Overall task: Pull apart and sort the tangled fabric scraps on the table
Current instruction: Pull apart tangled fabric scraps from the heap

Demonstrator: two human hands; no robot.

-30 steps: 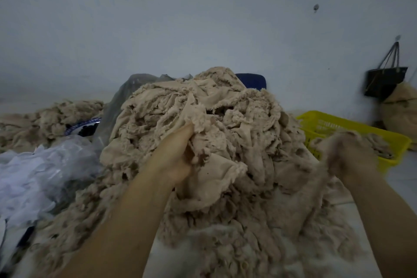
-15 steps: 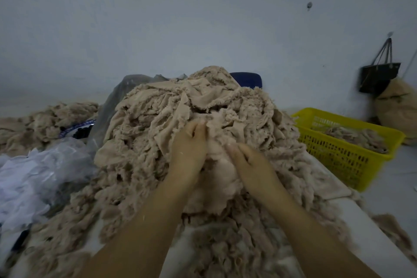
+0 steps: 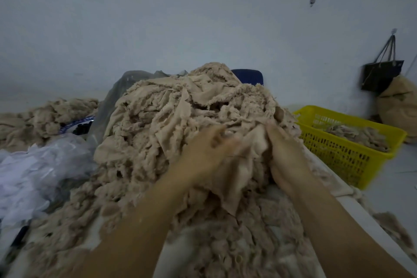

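A tall heap of tangled beige fabric scraps (image 3: 171, 124) covers the white table (image 3: 352, 207) in front of me. Both hands are dug into its right front slope. My left hand (image 3: 203, 151) is blurred, with its fingers curled into the cloth. My right hand (image 3: 286, 153) grips the other side of the same pale beige scrap (image 3: 248, 165), which hangs in a fold between the two hands. The fingertips of both hands are hidden in the fabric.
A yellow plastic basket (image 3: 347, 156) holding sorted beige scraps stands at the right, past the table edge. White plastic sheeting (image 3: 33, 169) lies at the left, with another beige heap (image 3: 45, 115) behind it. A black bag (image 3: 381, 74) hangs on the wall above a tan sack (image 3: 399, 106).
A second ago my right hand was out by the basket with a scrap; it came back to the heap. Both hands have since shifted right and taken hold of one scrap.
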